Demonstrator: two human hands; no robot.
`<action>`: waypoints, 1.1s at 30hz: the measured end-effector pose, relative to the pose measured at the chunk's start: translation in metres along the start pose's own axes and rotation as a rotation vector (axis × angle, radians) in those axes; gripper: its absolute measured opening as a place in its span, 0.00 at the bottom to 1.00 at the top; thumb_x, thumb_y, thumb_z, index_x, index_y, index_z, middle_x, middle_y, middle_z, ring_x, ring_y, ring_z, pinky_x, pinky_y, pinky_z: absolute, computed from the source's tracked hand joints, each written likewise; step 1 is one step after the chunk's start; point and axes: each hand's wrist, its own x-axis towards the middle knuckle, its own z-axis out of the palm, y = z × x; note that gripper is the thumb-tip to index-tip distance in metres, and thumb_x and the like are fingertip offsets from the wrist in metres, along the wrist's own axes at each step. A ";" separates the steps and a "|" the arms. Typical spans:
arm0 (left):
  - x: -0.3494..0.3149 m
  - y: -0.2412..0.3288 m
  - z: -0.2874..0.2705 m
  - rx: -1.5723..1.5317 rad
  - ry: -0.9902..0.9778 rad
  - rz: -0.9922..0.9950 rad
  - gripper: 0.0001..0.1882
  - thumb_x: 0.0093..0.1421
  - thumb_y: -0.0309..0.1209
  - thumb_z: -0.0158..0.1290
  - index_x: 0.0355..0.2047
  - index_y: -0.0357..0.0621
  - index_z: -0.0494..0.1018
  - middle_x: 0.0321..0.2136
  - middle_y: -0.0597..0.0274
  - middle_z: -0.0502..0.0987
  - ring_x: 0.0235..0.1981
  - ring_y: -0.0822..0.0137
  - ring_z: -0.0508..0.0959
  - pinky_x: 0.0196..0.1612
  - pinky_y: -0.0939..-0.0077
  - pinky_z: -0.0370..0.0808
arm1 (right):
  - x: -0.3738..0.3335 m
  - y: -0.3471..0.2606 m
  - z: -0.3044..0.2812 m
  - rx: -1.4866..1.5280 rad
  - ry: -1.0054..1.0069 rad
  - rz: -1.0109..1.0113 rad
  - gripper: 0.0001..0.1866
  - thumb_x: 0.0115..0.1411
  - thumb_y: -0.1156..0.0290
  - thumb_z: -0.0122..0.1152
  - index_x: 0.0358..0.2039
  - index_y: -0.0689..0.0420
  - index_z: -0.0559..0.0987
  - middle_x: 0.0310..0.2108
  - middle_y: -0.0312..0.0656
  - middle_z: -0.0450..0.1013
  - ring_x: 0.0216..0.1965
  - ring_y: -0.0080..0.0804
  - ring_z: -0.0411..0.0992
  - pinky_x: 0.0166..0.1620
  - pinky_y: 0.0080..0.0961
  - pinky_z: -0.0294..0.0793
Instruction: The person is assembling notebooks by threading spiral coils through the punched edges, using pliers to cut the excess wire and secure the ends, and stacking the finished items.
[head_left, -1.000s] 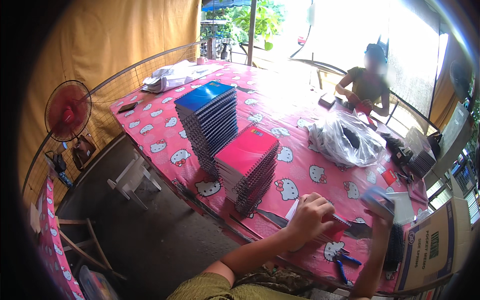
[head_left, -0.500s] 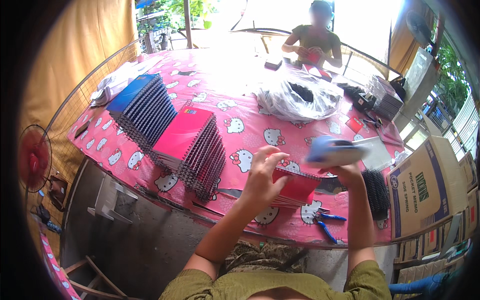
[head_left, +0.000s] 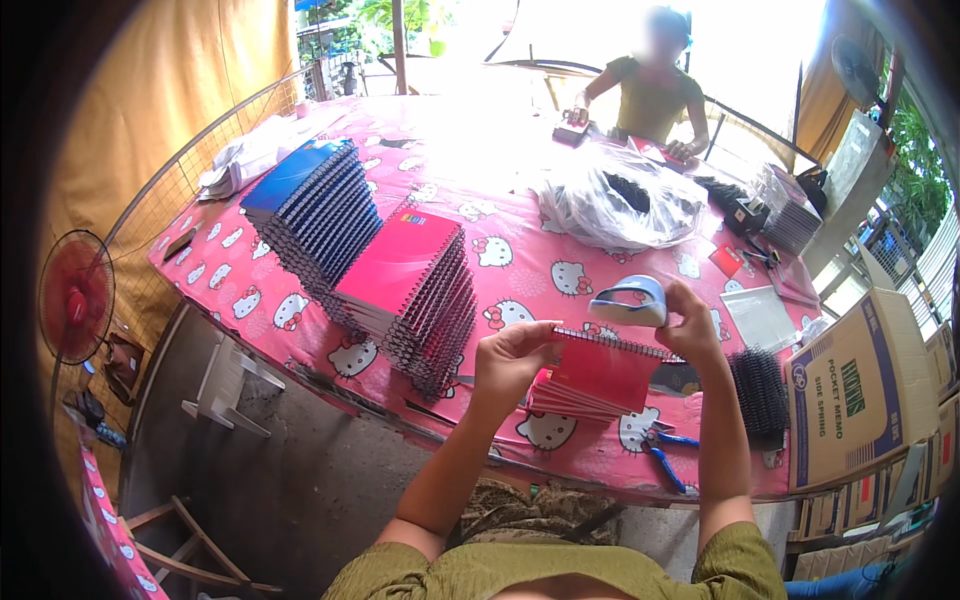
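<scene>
In front of me a red notebook (head_left: 605,372) stands tilted on top of several more red covers, with a dark spiral wire along its upper edge. My left hand (head_left: 510,368) is closed on its left end, thumb and fingers pinching near the spiral. My right hand (head_left: 692,328) grips a blue-and-white rounded tool (head_left: 630,302) by its right end, just above the spiral; its exact kind is unclear. Blue-handled cutting pliers (head_left: 664,458) lie by my right forearm. Beyond that forearm rests a bundle of black spiral coils (head_left: 758,392).
To the left stand stacks of red spiral notebooks (head_left: 405,262) and blue ones (head_left: 305,190). A clear plastic bag (head_left: 625,205) holding black coils lies farther back. A cardboard box (head_left: 855,390) stands at the right edge. Across the table (head_left: 380,160) sits a person (head_left: 655,100).
The blue-and-white tool has come lower and left, toward the spiral. My left hand's raised fingers have closed on the notebook's left end. The person opposite now reaches toward a dark object.
</scene>
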 end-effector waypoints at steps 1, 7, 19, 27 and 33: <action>0.000 -0.002 -0.002 -0.017 -0.006 -0.005 0.12 0.55 0.18 0.58 0.42 0.32 0.76 0.37 0.56 0.80 0.40 0.71 0.79 0.41 0.76 0.81 | -0.006 0.003 -0.001 -0.093 0.049 0.049 0.16 0.41 0.80 0.59 0.34 0.58 0.70 0.29 0.45 0.73 0.36 0.39 0.76 0.39 0.29 0.72; 0.007 -0.016 0.001 -0.178 -0.048 0.017 0.11 0.57 0.22 0.59 0.41 0.36 0.75 0.37 0.57 0.80 0.35 0.74 0.78 0.35 0.82 0.79 | -0.055 0.035 -0.008 -0.542 0.032 0.235 0.22 0.43 0.75 0.64 0.41 0.58 0.71 0.49 0.55 0.69 0.50 0.56 0.69 0.50 0.43 0.70; 0.015 -0.008 0.023 -0.285 -0.001 0.072 0.08 0.56 0.21 0.60 0.36 0.35 0.75 0.35 0.58 0.78 0.34 0.78 0.77 0.30 0.87 0.76 | -0.190 -0.034 -0.004 -0.434 -0.165 0.377 0.33 0.46 0.58 0.71 0.50 0.61 0.72 0.57 0.57 0.62 0.59 0.54 0.61 0.61 0.45 0.58; -0.014 0.032 0.040 0.576 0.089 1.057 0.12 0.50 0.21 0.64 0.35 0.36 0.75 0.38 0.50 0.78 0.34 0.69 0.79 0.32 0.81 0.78 | -0.214 -0.039 0.006 -0.424 -0.014 0.300 0.28 0.55 0.64 0.64 0.54 0.61 0.70 0.51 0.51 0.66 0.52 0.48 0.66 0.57 0.51 0.60; -0.040 -0.024 0.037 0.511 -0.077 0.735 0.14 0.46 0.26 0.68 0.33 0.39 0.77 0.34 0.57 0.79 0.34 0.66 0.79 0.34 0.75 0.77 | -0.177 -0.099 0.008 0.002 0.178 0.128 0.20 0.50 0.71 0.68 0.43 0.65 0.76 0.39 0.50 0.74 0.40 0.42 0.74 0.42 0.32 0.74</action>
